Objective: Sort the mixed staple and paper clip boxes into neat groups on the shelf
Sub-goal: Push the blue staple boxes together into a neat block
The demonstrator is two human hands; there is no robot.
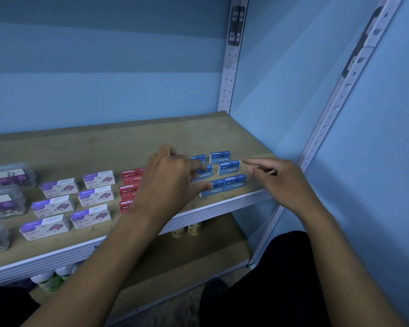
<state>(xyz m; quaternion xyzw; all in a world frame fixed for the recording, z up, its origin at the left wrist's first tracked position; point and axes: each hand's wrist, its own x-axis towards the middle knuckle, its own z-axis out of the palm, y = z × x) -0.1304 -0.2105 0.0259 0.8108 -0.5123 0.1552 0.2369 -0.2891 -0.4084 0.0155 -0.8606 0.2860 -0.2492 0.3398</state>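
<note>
Left hand [172, 178] spread loosely over the blue boxes [228, 167] at shelf [104, 147] right end, fingertips touching 2 of them. Right hand [276, 178] relaxed, holding nothing, just beside them. Red boxes [130, 177], then white boxes [57, 206], then clip boxes [5, 201] grouped leftward.

Six white-and-purple staple boxes [74, 202], three red staple boxes [130, 187], six blue staple boxes [224, 168] and three clear paper clip boxes [5, 199] show.

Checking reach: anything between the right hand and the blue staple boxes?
Nothing visible. The right hand hovers beside the blue boxes, its fingers pointing at them over bare shelf. The left hand covers only the group's left side.
</note>
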